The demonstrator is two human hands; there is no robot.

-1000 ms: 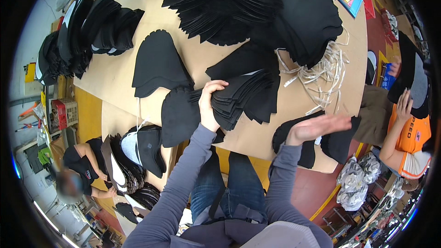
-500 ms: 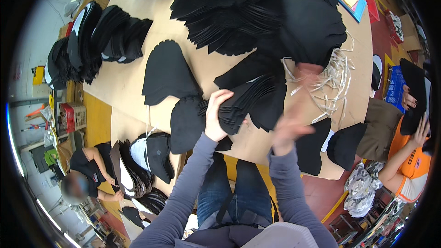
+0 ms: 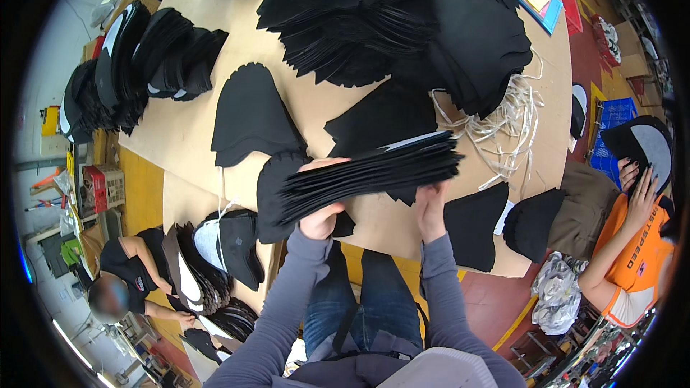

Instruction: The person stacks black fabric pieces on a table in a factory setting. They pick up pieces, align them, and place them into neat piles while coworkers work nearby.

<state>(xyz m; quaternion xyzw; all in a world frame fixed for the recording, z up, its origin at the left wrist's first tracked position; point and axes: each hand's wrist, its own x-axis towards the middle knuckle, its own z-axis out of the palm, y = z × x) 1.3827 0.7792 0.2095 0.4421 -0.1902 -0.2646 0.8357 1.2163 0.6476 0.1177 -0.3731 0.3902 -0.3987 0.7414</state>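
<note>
A thick stack of black cut fabric pieces (image 3: 374, 174) is held up on edge above the near side of the table, its many layers showing. My left hand (image 3: 320, 221) grips its left end, thumb and fingers on opposite sides. At the lower right end my right hand (image 3: 432, 208) supports the stack, its fingertips partly hidden behind the layers. Below and behind it lies another black piece (image 3: 374, 115). To the left rest a rounded black piece with a scalloped edge (image 3: 249, 115) and one more partly covered by the stack. Two black pieces (image 3: 474, 228) lie right of my right hand.
A large heap of black pieces (image 3: 345, 21) covers the table's far side. Loose white ties (image 3: 514, 118) lie beside it. Bundled stacks (image 3: 133, 65) stand at the left. One co-worker (image 3: 133, 273) works at lower left, another in orange (image 3: 636, 251) at right.
The stack has been lifted off the table and turned on edge. My right hand has come in from the right to its lower right end; my left hand has shifted slightly left and down.
</note>
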